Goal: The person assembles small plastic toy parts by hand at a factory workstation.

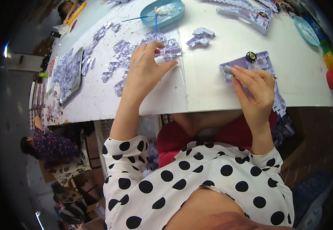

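Left hand [145, 69] is reaching, fingers spread, over small lilac plastic parts [162, 46] on white worktop [212, 92] | right hand [252, 90] is pinching lilac plastic housing [250, 63] just beside it

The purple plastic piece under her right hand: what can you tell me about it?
The purple piece is a flat moulded panel of pale lilac plastic with ribs and small compartments. It lies on the white table near the front edge. A small round black part with a metal centre sits on its top. The right hand rests on its near side, the fingers pinching a small grey part at its left edge.
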The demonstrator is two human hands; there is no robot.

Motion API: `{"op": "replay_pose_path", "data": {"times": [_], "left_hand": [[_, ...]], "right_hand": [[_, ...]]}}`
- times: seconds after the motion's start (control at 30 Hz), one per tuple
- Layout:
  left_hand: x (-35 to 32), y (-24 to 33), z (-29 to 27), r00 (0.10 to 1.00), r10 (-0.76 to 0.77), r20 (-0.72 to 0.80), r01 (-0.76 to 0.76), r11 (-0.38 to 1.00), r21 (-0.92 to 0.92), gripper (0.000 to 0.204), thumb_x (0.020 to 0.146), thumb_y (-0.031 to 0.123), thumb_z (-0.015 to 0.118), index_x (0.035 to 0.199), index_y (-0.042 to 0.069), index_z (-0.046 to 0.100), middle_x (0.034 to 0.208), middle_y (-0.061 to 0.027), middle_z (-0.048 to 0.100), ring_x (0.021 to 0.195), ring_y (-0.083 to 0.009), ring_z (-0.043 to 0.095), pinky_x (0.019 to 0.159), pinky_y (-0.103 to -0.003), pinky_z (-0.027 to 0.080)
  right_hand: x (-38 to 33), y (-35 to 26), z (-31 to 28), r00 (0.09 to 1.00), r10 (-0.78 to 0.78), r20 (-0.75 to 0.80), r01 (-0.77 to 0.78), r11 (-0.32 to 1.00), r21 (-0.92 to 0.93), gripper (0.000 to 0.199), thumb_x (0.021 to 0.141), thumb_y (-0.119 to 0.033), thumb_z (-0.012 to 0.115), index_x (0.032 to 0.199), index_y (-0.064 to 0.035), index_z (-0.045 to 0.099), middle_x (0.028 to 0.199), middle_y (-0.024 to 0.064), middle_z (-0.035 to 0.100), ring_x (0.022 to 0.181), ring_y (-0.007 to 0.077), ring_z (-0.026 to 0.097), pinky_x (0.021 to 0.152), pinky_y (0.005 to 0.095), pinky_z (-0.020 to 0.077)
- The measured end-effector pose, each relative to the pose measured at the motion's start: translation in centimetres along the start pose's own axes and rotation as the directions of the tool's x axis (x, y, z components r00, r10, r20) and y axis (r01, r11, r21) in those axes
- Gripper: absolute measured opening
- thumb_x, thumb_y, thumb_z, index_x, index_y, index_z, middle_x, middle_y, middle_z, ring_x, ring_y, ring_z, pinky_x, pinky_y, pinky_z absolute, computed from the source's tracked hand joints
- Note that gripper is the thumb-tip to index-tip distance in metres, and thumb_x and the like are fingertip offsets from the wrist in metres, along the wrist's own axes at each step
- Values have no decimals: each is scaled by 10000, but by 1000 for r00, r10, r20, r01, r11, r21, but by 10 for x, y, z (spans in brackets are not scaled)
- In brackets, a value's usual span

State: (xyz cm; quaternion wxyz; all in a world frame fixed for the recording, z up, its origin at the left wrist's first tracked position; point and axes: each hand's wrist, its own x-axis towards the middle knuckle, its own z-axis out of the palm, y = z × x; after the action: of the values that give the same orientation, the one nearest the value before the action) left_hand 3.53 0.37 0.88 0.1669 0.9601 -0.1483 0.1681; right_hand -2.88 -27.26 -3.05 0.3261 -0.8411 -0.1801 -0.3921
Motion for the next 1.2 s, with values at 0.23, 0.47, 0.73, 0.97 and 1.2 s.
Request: {"op": "replay_pose_path", "data": {"times": [0.23,0.47,0.73,0.97,1.2], "left_hand": [[-6,5,15,980,-193,56,200,953,-228,432,807,172,827,1186,48,662,1002,-101,705,929,-209,652,842,-337,527],[-24,25,8,982,-186,39,187,912,-365,436,810,69,756,1232,36,652,1010,-121,685,930,-220,644,866,-346,530],[-16,61,5,1000,-10,-14,3,907,-421,446,818,32,748,1253,68,659,1016,-79,686,921,-178,651,861,-323,529],[-22,59,7,996,-59,-67,21,884,-467,479,822,38,747,1286,77,635,1020,-83,685,920,-176,659,863,-319,539],[-56,48,4,987,-156,-32,117,842,-526,497,822,46,754,1298,84,618,1001,-68,691,903,-163,659,835,-308,530]], "right_hand": [[35,37,-3,996,46,-76,-56,990,-129,236,767,-50,807,992,-119,790,972,18,741,871,192,631,791,345,489],[73,74,-26,902,432,19,-412,844,344,279,918,-139,727,1191,-84,748,1043,66,741,989,138,684,919,290,514],[99,155,7,842,425,331,-518,809,279,302,980,-135,614,1267,-60,670,1104,130,708,914,166,707,854,280,536],[101,71,55,758,305,576,-505,834,222,327,986,-129,584,1309,-90,615,1105,118,669,818,165,704,771,287,540],[98,42,35,627,-167,761,-451,719,529,431,927,-110,667,1353,-111,603,1025,59,709,963,154,642,877,312,502]]}}
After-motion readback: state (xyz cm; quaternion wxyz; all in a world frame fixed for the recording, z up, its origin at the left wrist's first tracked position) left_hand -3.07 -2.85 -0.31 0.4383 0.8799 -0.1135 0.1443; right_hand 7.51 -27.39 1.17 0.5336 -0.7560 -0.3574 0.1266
